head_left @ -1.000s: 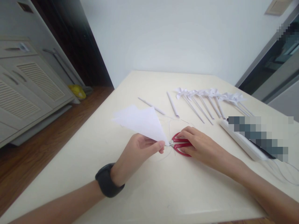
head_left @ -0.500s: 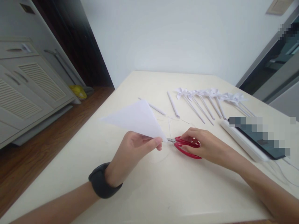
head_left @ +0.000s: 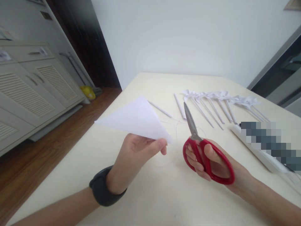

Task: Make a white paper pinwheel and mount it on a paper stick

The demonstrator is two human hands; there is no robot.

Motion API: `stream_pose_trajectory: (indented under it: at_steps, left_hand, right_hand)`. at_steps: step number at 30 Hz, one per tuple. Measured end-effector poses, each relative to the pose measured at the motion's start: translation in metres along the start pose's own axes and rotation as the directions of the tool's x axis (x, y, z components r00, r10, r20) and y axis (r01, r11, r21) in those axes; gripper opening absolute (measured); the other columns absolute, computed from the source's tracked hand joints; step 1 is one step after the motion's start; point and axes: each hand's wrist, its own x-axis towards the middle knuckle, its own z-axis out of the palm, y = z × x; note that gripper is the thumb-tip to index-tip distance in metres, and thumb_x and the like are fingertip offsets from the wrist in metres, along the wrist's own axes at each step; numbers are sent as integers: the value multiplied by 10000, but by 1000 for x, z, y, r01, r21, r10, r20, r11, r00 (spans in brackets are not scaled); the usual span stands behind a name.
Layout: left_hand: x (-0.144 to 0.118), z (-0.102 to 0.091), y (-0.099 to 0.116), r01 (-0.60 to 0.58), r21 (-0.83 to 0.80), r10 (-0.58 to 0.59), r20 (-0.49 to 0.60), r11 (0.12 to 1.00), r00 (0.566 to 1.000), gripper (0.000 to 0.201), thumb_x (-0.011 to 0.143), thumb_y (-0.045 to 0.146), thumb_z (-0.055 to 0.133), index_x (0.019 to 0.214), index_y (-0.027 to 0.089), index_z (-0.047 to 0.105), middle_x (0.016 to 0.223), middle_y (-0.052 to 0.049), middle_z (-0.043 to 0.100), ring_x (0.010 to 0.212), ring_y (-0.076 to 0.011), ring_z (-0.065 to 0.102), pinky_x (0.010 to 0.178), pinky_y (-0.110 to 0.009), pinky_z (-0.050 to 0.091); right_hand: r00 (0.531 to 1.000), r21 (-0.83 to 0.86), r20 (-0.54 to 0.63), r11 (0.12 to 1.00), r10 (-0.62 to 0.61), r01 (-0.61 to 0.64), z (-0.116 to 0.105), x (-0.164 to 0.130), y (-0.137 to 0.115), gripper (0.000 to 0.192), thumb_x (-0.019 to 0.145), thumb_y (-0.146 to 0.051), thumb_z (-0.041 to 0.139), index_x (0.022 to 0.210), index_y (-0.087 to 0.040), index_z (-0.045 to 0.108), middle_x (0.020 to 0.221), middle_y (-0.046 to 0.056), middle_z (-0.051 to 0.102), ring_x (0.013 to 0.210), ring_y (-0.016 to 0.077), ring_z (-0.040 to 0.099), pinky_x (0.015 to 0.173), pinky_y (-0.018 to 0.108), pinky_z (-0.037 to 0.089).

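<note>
A white triangle of folded paper (head_left: 135, 118) is pinched along its lower edge by my left hand (head_left: 141, 153), thumb on the near side. My right hand (head_left: 221, 163) grips a pair of red-handled scissors (head_left: 204, 157), fingers through the handle loops. The scissors' blades look closed together and point up, away from me. A gap separates them from the paper's right corner. Beneath both hands, thin thread-like strands (head_left: 176, 124) lie on the white table (head_left: 145, 194).
Several white paper pinwheels on rolled sticks (head_left: 211, 106) lie at the back right. Nearer the middle are two loose rolled paper sticks, one thicker (head_left: 180, 106), one thinner (head_left: 161, 109). A white box-like object (head_left: 256, 147) with a blurred dark top lies at right, with cables beside it.
My right hand has lifted the scissors off the table area near the paper's corner and turned them so the blades point up. My left hand keeps its pinch on the paper; the view shifted slightly.
</note>
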Motion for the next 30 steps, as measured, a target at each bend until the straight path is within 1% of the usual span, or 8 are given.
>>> stream_pose_trajectory:
  at_steps: [4, 7, 10, 13, 16, 18, 23, 30]
  left_hand:
    - [-1, 1, 2, -22, -39, 22, 5, 999, 1000, 132, 814, 180, 535, 694, 181, 590, 646, 14, 567, 638, -115, 527, 629, -235, 431]
    - [-1, 2, 3, -22, -54, 22, -3, 998, 1000, 171, 820, 184, 518, 662, 174, 583, 616, 5, 554, 624, -125, 517, 633, -254, 419]
    - [-1, 3, 4, -14, -61, 13, -9, 998, 1000, 194, 826, 195, 505, 652, 171, 587, 595, 3, 551, 610, -128, 518, 629, -259, 418]
    - [-1, 3, 5, 3, -69, -3, -6, 998, 1000, 205, 817, 194, 516, 628, 170, 588, 576, 13, 546, 574, -115, 513, 592, -239, 421]
    - [-1, 3, 7, 45, -25, -45, -14, 999, 999, 268, 814, 207, 516, 555, 162, 567, 548, 17, 534, 563, -107, 506, 584, -224, 422]
    - [-2, 4, 7, 83, 17, -83, -19, 996, 996, 299, 816, 219, 508, 526, 161, 553, 542, 15, 531, 580, -111, 509, 596, -222, 423]
    - [-3, 7, 7, 146, 71, -145, -20, 987, 989, 329, 806, 247, 508, 486, 171, 492, 511, 26, 501, 554, -115, 494, 580, -228, 418]
    - [-7, 7, 5, 180, 139, -181, -5, 974, 983, 271, 809, 258, 513, 546, 188, 510, 495, 46, 508, 516, -107, 486, 563, -226, 399]
  right_hand:
    - [999, 14, -11, 999, 31, -31, 0, -6, 6, 397, 867, -489, 341, 726, -148, 486, 612, -6, 434, 429, 65, 325, 398, 211, 231]
    - [999, -32, 20, 998, 47, -46, 4, -7, 6, 391, 849, -515, 366, 708, -162, 458, 576, -30, 387, 433, 68, 302, 413, 214, 215]
    - [998, -130, 63, 991, 25, -17, 10, -5, 3, 415, 845, -554, 330, 680, -180, 400, 601, -41, 339, 488, 83, 326, 475, 231, 275]
    - [991, -280, 133, 960, 21, 17, 15, -5, -3, 455, 857, -572, 218, 705, -182, 398, 662, -20, 365, 591, 113, 390, 581, 261, 350]
    - [978, -388, 190, 922, 85, -5, 20, -7, -8, 399, 866, -540, 257, 779, -185, 416, 779, 16, 431, 713, 138, 443, 672, 280, 401]
    - [973, -424, 201, 906, 109, -14, 22, -9, -8, 363, 868, -522, 292, 783, -188, 406, 820, 26, 449, 744, 142, 453, 712, 291, 416]
    - [982, -444, 175, 896, 74, 12, 23, -8, -3, 393, 855, -558, 278, 790, -192, 403, 806, 21, 453, 734, 146, 471, 739, 323, 424]
    - [986, -427, 152, 904, 62, 9, 27, -6, -4, 368, 871, -524, 289, 778, -187, 405, 798, 22, 453, 734, 139, 472, 715, 298, 436]
